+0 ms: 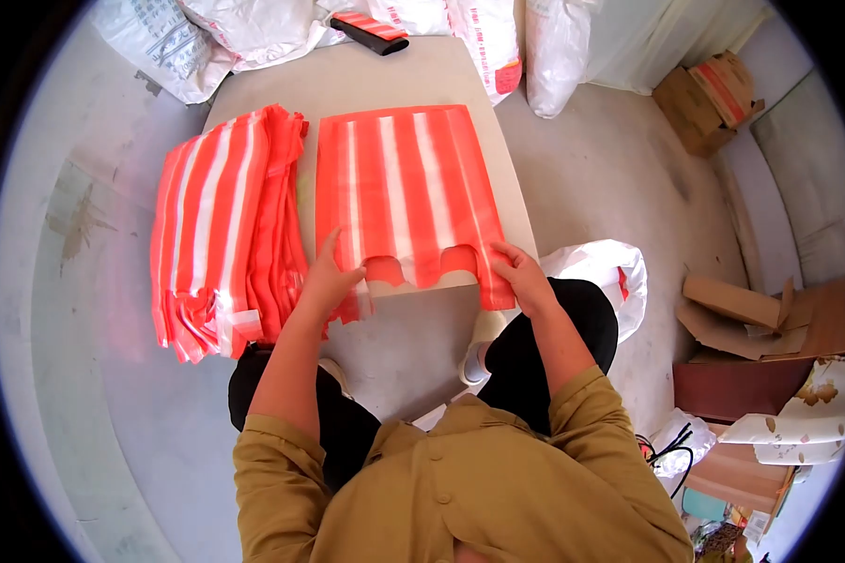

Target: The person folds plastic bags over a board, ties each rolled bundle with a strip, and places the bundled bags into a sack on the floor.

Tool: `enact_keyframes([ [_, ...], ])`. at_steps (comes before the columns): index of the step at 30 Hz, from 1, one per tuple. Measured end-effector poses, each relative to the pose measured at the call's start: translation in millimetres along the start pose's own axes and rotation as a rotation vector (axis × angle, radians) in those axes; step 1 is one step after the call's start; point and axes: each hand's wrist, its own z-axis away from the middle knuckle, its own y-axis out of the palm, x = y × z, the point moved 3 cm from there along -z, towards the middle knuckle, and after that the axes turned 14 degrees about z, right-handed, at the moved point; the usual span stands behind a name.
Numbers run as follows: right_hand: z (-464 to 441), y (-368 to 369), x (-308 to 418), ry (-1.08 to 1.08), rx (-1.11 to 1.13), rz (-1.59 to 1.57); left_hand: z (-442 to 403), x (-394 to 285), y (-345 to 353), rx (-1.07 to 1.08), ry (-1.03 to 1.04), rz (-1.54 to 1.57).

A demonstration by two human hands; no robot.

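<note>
A stack of red-and-white striped plastic bags (399, 188) lies flat on the table in front of me, its cut-out handle end toward my body. Two curved openings show at that end, and the handle strips reach past the table's near edge. My left hand (332, 280) grips the near left corner, thumb over the plastic and index finger along the side. At the near right corner, my right hand (524, 274) is closed on the other handle strip. Some fingertips are hidden. To the left sits a thicker folded pile of striped bags (207, 216), partly overhanging the table.
The beige table (422, 70) has a black object with a striped top (371, 33) at its far edge. White sacks (253, 33) stand behind it. A white bag (596, 258) is beside my right knee. Cardboard boxes (709, 98) and an opened carton (751, 319) are at right.
</note>
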Motion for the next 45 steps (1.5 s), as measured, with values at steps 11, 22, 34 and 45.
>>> enact_keyframes([
  [11,41.6,-19.5,-23.9,0.078,0.005,0.045,23.0,35.7,-6.0,0.282,-0.024,0.161],
  [22,44.6,-17.3,-11.6,0.061,0.004,0.090,31.0,34.5,-10.4,0.332,-0.149,0.284],
  [34,14.3,-27.7,47.1,-0.144,-0.063,0.283,24.4,-27.3,-19.1,0.164,0.036,0.156],
  [45,-44.3,-4.5,112.6,-0.254,0.141,0.756,-48.1,-31.7,51.6,0.213,0.016,0.118],
])
